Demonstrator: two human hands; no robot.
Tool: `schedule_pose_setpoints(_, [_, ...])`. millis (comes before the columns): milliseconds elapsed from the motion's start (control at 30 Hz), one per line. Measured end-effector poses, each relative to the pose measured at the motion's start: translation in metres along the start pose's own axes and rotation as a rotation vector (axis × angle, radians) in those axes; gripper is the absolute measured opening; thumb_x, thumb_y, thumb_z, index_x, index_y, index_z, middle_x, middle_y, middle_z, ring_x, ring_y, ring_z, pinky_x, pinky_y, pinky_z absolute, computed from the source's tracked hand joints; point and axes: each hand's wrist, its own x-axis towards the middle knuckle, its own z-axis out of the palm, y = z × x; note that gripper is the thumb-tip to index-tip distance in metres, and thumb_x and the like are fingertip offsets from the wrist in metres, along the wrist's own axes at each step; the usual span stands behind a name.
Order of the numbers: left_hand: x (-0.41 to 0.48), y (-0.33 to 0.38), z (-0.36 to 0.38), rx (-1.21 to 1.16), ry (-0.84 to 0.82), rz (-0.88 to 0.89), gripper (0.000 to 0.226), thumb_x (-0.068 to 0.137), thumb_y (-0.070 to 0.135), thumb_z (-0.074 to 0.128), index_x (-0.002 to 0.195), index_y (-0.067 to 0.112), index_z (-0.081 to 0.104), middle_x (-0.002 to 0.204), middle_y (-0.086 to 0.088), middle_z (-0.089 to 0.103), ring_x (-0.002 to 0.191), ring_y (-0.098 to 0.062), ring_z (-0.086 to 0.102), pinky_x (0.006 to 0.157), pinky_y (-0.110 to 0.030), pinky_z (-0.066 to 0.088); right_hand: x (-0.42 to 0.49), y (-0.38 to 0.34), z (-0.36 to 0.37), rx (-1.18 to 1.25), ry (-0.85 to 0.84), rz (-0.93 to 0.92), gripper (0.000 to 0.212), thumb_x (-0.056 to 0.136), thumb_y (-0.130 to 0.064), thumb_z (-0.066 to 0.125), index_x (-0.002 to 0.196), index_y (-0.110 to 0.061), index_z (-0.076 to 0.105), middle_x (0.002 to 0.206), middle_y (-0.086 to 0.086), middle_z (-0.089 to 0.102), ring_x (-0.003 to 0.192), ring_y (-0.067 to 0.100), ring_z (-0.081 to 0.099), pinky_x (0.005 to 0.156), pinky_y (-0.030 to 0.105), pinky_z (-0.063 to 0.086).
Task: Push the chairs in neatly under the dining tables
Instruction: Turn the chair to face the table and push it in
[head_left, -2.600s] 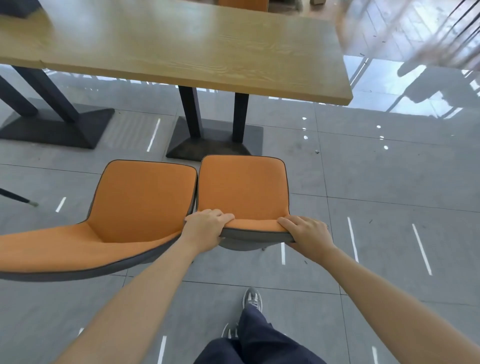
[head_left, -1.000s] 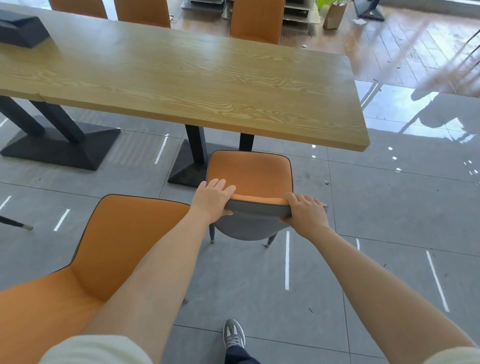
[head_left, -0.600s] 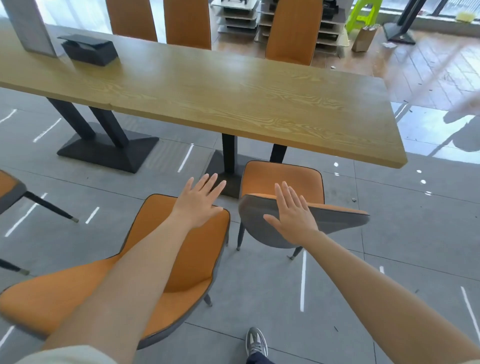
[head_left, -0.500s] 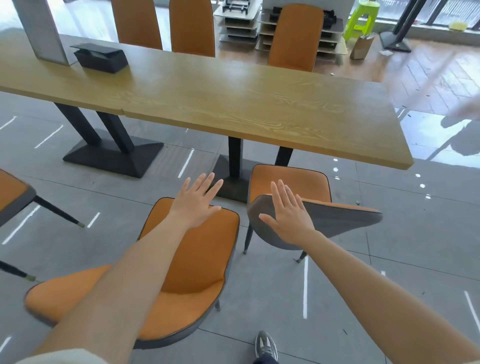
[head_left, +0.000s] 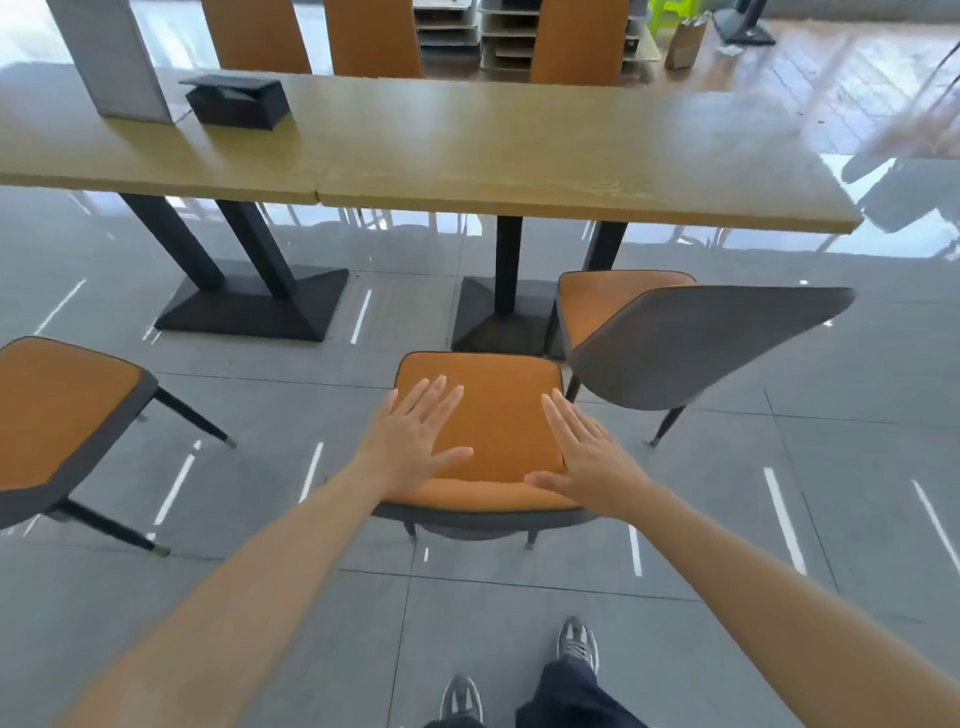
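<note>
An orange chair with a grey shell stands right in front of me, a little short of the long wooden table. Over its backrest hover my left hand and my right hand, both flat with fingers spread and holding nothing. To the right, a second orange chair stands with its seat front just under the table edge and its grey back towards me. A third orange chair stands out on the floor at the left.
Black table bases stand under the table. A black box and a grey upright stand rest on top. More orange chairs line the far side. My feet are on grey tiles.
Both hands let go of the right chair after pushing it towards the table, opened, and moved left over the middle chair. The view has shifted left.
</note>
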Motion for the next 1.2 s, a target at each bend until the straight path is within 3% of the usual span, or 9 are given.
schedule_pose_setpoints(100, [-0.028, 0.001, 0.013, -0.081, -0.127, 0.056, 0.095, 0.068, 0.081, 0.009, 0.147, 0.031, -0.005, 0.16, 0.003, -0.002, 0.147, -0.018, -0.001, 0.119, -0.045, 0.001, -0.02, -0.003, 0.02, 0.04, -0.108, 0.011, 0.107, 0.072, -0.072, 0.049, 0.143, -0.032, -0.021, 0.158, -0.007, -0.013, 0.146, 0.018, -0.001, 0.117, 0.04, 0.013])
schedule_pose_setpoints(167, [-0.043, 0.004, 0.025, -0.084, -0.195, 0.095, 0.096, 0.069, 0.083, 0.021, 0.147, 0.031, 0.002, 0.159, 0.002, 0.011, 0.146, -0.019, 0.012, 0.118, -0.045, 0.012, -0.032, -0.001, 0.033, 0.033, -0.134, 0.013, 0.109, 0.07, -0.07, 0.058, 0.143, -0.036, -0.016, 0.159, -0.007, -0.004, 0.145, 0.019, 0.009, 0.115, 0.041, 0.02])
schedule_pose_setpoints(267, [-0.054, 0.006, 0.044, 0.037, -0.117, 0.168, 0.077, 0.083, 0.048, 0.057, 0.145, 0.026, 0.019, 0.149, 0.0, 0.036, 0.134, -0.02, 0.036, 0.108, -0.039, 0.032, -0.04, 0.0, 0.049, -0.092, -0.075, -0.003, 0.097, 0.078, -0.056, 0.062, 0.146, -0.031, -0.001, 0.157, -0.002, 0.016, 0.139, 0.023, 0.025, 0.112, 0.038, 0.028])
schedule_pose_setpoints(333, [-0.05, -0.001, 0.046, 0.044, -0.049, 0.156, 0.063, 0.086, 0.024, 0.055, 0.142, 0.026, 0.027, 0.14, 0.0, 0.046, 0.126, -0.021, 0.045, 0.098, -0.036, 0.04, -0.034, -0.002, 0.052, -0.152, -0.004, 0.014, 0.081, 0.085, -0.045, 0.06, 0.146, -0.026, 0.011, 0.148, 0.001, 0.035, 0.129, 0.024, 0.041, 0.103, 0.036, 0.038])
schedule_pose_setpoints(467, [-0.041, -0.015, 0.043, 0.07, -0.024, 0.119, 0.043, 0.086, 0.019, 0.052, 0.128, 0.024, 0.042, 0.116, 0.001, 0.062, 0.103, -0.023, 0.059, 0.072, -0.031, 0.043, -0.019, -0.008, 0.055, -0.237, 0.104, 0.035, 0.045, 0.089, -0.023, 0.056, 0.13, -0.021, 0.038, 0.115, 0.005, 0.061, 0.097, 0.024, 0.058, 0.077, 0.034, 0.051])
schedule_pose_setpoints(633, [-0.033, -0.02, 0.038, 0.037, 0.147, 0.217, 0.042, 0.073, 0.004, 0.066, 0.113, 0.017, 0.062, 0.092, -0.003, 0.071, 0.076, -0.025, 0.067, 0.056, -0.024, 0.045, -0.007, -0.006, 0.056, -0.182, 0.205, -0.005, 0.029, 0.09, -0.012, 0.049, 0.118, -0.017, 0.052, 0.107, 0.006, 0.065, 0.093, 0.027, 0.059, 0.078, 0.035, 0.049])
schedule_pose_setpoints(767, [-0.012, -0.029, 0.029, -0.004, 0.156, 0.232, 0.043, 0.066, -0.008, 0.069, 0.106, 0.009, 0.068, 0.082, -0.01, 0.073, 0.065, -0.029, 0.068, 0.053, -0.031, 0.055, 0.014, -0.004, 0.046, -0.156, 0.267, -0.032, 0.026, 0.089, -0.009, 0.049, 0.114, -0.013, 0.057, 0.103, 0.009, 0.067, 0.09, 0.031, 0.061, 0.075, 0.034, 0.046])
schedule_pose_setpoints(933, [0.038, -0.047, 0.021, -0.041, 0.116, 0.202, 0.044, 0.085, 0.0, 0.049, 0.127, 0.012, 0.052, 0.111, -0.013, 0.067, 0.093, -0.031, 0.065, 0.077, -0.038, 0.054, 0.055, 0.006, 0.02, -0.144, 0.267, -0.043, 0.024, 0.09, -0.011, 0.051, 0.113, -0.011, 0.058, 0.102, 0.012, 0.067, 0.088, 0.033, 0.061, 0.075, 0.035, 0.048])
schedule_pose_setpoints(1200, [0.142, -0.078, -0.006, 0.053, 0.094, 0.14, 0.047, 0.089, 0.006, 0.046, 0.133, 0.019, 0.043, 0.118, -0.006, 0.063, 0.101, -0.027, 0.061, 0.085, -0.036, 0.051, 0.148, 0.033, -0.034, -0.142, 0.289, -0.041, 0.026, 0.086, -0.003, 0.047, 0.108, -0.009, 0.06, 0.096, 0.014, 0.067, 0.083, 0.035, 0.059, 0.07, 0.037, 0.046])
